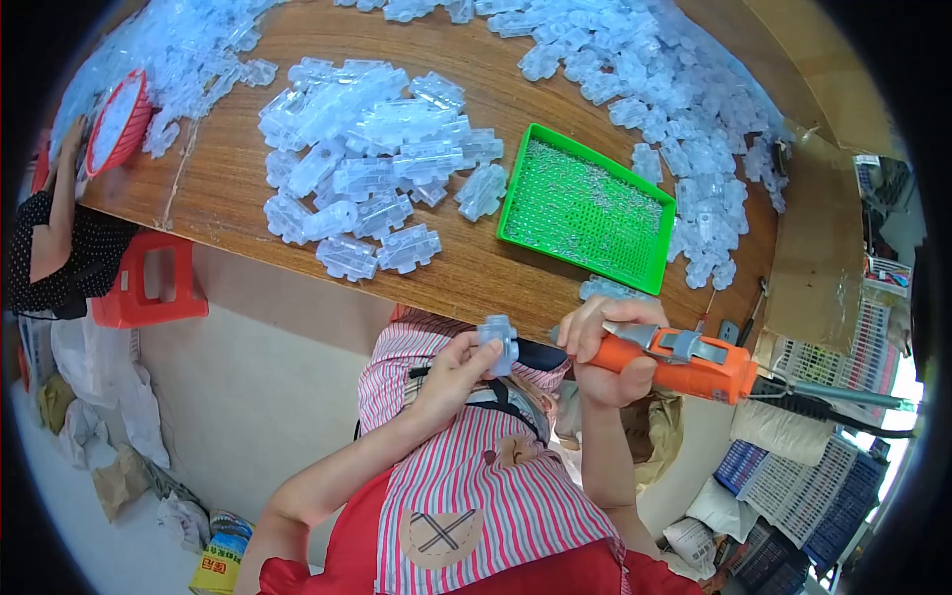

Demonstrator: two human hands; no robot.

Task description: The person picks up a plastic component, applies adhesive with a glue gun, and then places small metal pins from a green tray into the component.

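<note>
My left hand (pixel 454 375) pinches a small clear plastic part (pixel 499 342) in front of my apron, just off the table's near edge. To its right, my right hand (pixel 607 349) is wrapped round an orange power screwdriver (pixel 694 365) with a metal lever on its side; its tip points left toward the plastic part, with a small gap between them. Above my right hand, a green tray (pixel 587 260) full of small metal screws (pixel 585 188) lies on the wooden table. A heap of similar clear parts (pixel 387 149) is left of the tray.
More clear parts (pixel 684 129) are piled along the table's right and far sides. At the left, another person's arm (pixel 61 198) reaches by a red basket (pixel 127 139), above a red stool (pixel 159 283). A cardboard sheet (pixel 818 238) borders the table's right edge.
</note>
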